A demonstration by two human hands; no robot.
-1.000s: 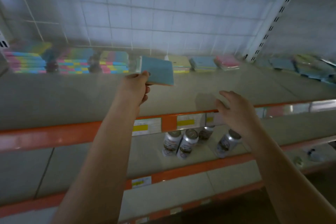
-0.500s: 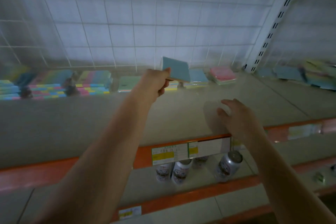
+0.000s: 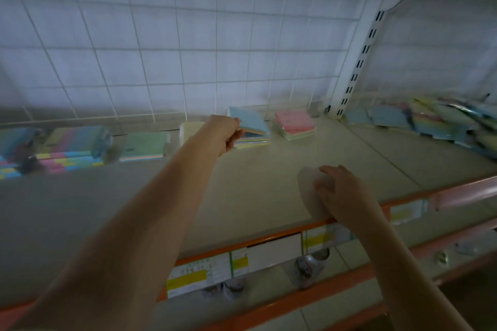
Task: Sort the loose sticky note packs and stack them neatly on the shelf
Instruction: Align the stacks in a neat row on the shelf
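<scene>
The left hand (image 3: 224,133) hides the blue pack's (image 3: 251,121) near corner; cans (image 3: 309,269) under the shelf (image 3: 255,196) front edge are blurred.

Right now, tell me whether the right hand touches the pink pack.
Apart. The head view shows the right hand at the shelf's front edge, the pink pack far back.

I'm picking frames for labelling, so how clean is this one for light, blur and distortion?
Head view: dim, bluish light; wide-angle bending curves the shelf edge; the multicoloured stacks at left and the loose packs at right are smeared; the right hand casts a soft shadow; the blue pack stays readable.
</scene>
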